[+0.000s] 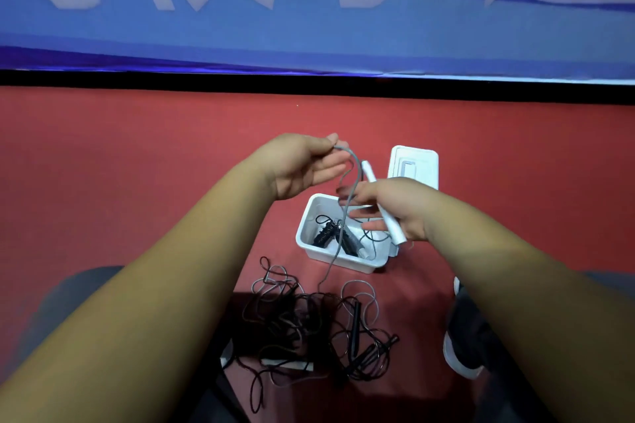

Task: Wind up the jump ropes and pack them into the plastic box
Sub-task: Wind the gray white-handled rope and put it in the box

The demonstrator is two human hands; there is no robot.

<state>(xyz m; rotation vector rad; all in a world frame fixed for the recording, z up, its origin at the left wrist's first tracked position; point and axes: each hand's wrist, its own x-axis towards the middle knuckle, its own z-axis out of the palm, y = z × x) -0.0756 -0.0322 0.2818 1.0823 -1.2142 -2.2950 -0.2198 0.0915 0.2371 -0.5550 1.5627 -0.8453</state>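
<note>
My left hand [302, 161] pinches the grey cord [347, 203] of a jump rope between thumb and fingertips, above the box. My right hand [391, 208] grips that rope's white handle [381, 206], which points up and away. The cord hangs from my left hand, loops past my right fingers and trails down to the floor. Below my hands stands the white plastic box [309, 237], open, with a wound black rope [324, 233] and other rope inside. A tangle of black and grey jump ropes [309, 323] lies on the red floor near me.
The box's white lid [414, 165] lies on the red floor just behind the box. A dark shoe [464, 330] with a white sole rests at the right of the tangle. A blue banner with a black base runs along the far edge of the floor.
</note>
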